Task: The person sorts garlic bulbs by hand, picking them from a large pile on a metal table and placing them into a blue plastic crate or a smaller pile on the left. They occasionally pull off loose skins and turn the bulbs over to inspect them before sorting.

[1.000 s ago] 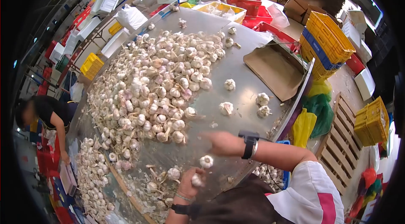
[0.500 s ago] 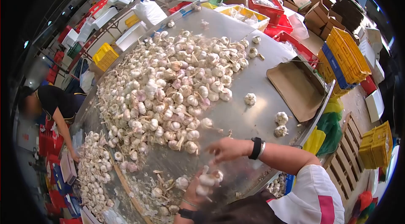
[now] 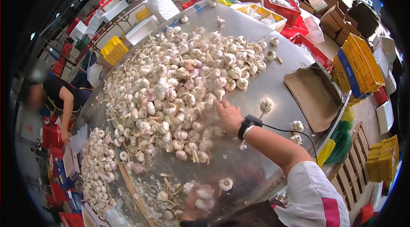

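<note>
A large heap of garlic bulbs covers the middle of the metal table. My right hand is stretched to the heap's right edge, fingers apart and touching bulbs there; the fingertips are somewhat blurred. Low in the view, my left hand is closed around a few garlic bulbs, smeared by motion. Just right of it lies a single garlic bulb with a stem. Loose bulbs, stems and papery skins are scattered to its left.
A wooden strip divides the table from a second garlic pile at left, where another person reaches in. A shallow cardboard tray sits at the right edge. Yellow crates and a wooden pallet stand beyond.
My right hand has moved away from my left hand, up to the heap's edge. A bulb now shows on the table beside my left hand. The whole view has shifted slightly.
</note>
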### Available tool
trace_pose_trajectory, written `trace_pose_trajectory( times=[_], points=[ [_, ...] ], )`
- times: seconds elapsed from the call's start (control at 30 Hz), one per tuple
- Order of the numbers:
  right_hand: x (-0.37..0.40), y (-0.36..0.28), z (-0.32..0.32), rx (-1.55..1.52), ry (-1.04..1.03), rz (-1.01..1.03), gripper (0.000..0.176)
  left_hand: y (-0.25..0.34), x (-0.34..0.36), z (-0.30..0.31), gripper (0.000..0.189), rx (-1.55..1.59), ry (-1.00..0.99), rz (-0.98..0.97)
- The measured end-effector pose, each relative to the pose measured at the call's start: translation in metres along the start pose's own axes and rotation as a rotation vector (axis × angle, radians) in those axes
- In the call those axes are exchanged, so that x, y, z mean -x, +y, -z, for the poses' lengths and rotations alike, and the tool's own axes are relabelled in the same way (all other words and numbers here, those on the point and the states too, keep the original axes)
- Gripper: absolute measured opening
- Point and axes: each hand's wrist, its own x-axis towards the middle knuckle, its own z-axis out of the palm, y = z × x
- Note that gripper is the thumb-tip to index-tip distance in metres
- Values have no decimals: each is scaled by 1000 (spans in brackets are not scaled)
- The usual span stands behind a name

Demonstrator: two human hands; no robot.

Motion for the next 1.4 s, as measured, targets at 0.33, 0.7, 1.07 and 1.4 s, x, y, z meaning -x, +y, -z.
trace_pose_trajectory(
  times=[0.33, 0.7, 1.07, 1.4],
  points=[
    [108, -55, -62, -159, -302, 287, 47, -14, 13, 49, 20, -86, -36, -79],
    [162, -118, -47, -398, -285, 758, 55, -35, 32, 69, 74, 296, -273, 142],
    [14, -114, -94, 220, 25, 466, 35, -35, 47, 102, 56, 348, -280, 59],
    [107, -125, -34, -455, -442, 377, 38, -28, 34, 99, 77, 482, -369, 12]
  ],
)
